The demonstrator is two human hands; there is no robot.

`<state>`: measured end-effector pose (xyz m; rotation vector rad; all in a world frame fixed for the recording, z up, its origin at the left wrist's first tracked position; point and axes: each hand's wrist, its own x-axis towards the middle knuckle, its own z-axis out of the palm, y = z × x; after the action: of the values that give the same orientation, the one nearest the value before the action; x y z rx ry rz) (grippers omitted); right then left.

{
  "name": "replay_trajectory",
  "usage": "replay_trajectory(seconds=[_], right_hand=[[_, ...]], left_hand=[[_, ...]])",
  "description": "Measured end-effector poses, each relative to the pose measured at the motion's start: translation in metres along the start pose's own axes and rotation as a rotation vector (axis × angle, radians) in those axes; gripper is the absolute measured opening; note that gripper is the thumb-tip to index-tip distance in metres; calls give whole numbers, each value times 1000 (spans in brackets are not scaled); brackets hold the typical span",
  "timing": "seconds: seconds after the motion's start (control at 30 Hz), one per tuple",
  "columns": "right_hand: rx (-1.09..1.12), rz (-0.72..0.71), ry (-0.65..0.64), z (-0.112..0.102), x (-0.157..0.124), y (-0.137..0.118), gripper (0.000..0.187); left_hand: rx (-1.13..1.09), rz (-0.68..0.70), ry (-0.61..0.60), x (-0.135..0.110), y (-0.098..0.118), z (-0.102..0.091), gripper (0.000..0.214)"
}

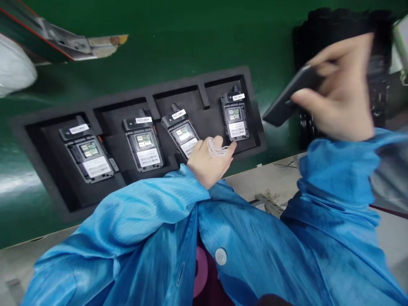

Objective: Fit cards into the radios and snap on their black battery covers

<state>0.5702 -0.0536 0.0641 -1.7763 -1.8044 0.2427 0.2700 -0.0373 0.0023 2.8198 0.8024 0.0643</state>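
Observation:
My left hand (211, 162) is closed over the lower end of a tilted handheld radio (184, 132), hiding that end. White elastic loops (217, 148) lie across its fingers. My right hand (342, 91), blurred by motion, is raised at the right and grips a flat black rectangular piece (288, 100) by one end; it may be a battery or back cover. Several similar radios lie in the black foam tray (178, 87), backs up with their compartments uncovered and white labels showing: a left one (91, 155), a middle one (145, 146) and a right one (235, 117).
The tray lies on a green tabletop (178, 38). A heap of black parts (338, 29) stands at the right, behind my right hand. At the upper left are a metal bracket (68, 40) and a white bag-like thing (14, 66). The table's front edge runs close to my body.

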Motion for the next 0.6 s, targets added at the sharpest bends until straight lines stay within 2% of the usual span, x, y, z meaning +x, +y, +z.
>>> replay_trajectory(seconds=[0.03,0.1,0.17,0.33,0.47,0.6], right_hand=[[201,-48,-140,19,5,-13,58],[404,-60,-332,50,14,-30,50],[427,-59,-421,69,20,-35,45],[298,-77,-429,78,25,-30,41],[100,-112,-379,79,25,-34,41],[-16,-151,-306,89,17,-32,46]], left_hand=[[0,-3,-1,-2,0,1,43],[-1,-14,3,-4,0,3,43],[-3,-21,12,-6,0,3,43],[-18,-41,6,-7,0,3,44],[-61,-71,-19,-6,0,2,45],[-92,-73,-45,-6,1,0,45]])
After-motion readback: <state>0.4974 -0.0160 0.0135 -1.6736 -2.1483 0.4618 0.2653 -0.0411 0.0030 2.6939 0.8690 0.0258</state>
